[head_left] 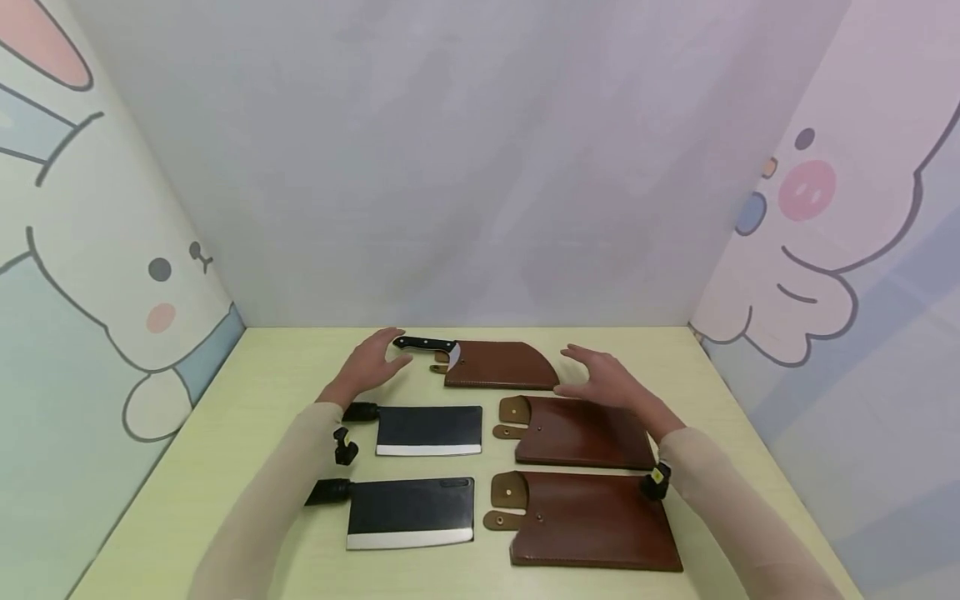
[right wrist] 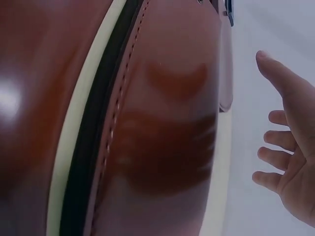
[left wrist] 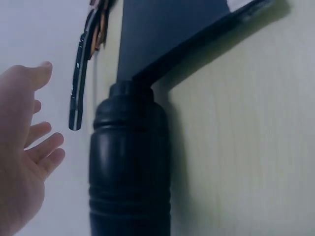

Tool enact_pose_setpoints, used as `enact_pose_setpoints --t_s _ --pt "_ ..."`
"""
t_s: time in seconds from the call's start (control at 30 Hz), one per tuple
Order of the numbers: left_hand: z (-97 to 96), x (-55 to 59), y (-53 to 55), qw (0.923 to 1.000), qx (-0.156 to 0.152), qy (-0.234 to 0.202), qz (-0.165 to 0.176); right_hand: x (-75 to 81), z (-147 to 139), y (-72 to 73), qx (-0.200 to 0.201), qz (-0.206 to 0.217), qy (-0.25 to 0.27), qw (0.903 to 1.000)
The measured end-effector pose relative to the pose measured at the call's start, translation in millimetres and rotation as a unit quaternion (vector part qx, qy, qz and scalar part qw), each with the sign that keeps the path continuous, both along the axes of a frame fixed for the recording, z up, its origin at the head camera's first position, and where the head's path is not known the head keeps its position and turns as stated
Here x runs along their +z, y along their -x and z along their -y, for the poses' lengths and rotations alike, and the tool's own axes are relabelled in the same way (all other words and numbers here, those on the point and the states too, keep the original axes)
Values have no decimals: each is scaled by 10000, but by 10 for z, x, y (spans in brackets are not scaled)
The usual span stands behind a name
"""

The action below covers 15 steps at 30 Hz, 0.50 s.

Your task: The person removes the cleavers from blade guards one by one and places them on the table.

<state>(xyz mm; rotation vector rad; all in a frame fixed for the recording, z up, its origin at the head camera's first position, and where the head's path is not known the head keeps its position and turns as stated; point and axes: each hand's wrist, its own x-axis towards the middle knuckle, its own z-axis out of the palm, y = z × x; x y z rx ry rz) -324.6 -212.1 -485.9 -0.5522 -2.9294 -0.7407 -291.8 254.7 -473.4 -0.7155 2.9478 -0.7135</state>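
A: Where is the knife with the black riveted handle (head_left: 425, 343)?

B: At the back of the pale yellow table (head_left: 210, 450), most of its blade inside a brown leather sheath (head_left: 506, 364) with a curved end. The handle points left.

A: And the left hand (head_left: 371, 364)?

B: Just beside that handle, thumb well apart from the loosely bent fingers, with nothing in its grasp.

A: The right hand (head_left: 606, 379)?

B: Near the sheath's curved end, thumb and fingers spread wide, also holding nothing. I can't tell whether the thumb touches the leather.

A: What lies nearer the person?

B: On the left, two black rectangular cleavers with bright edges, one farther back (head_left: 429, 427) and one in front (head_left: 411, 507), blades bare. To their right, two glossy reddish-brown leather sheaths, a rear one (head_left: 588, 417) and a front one (head_left: 592, 521), tan straps pointing left. The right forearm crosses above both.
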Motion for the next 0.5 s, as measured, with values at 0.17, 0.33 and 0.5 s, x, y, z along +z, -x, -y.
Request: enact_pose_setpoints --t_s 0.17,0.33,0.5 --pt "-7 -85 109 9998 84 -65 193 -77 153 84 -73 1 197 9998" --pt "-31 -113 212 9981 139 -139 578 -171 267 157 -131 61 161 9998" --pt "-67 -154 269 9958 67 -172 894 -267 360 215 -157 133 41 9998"
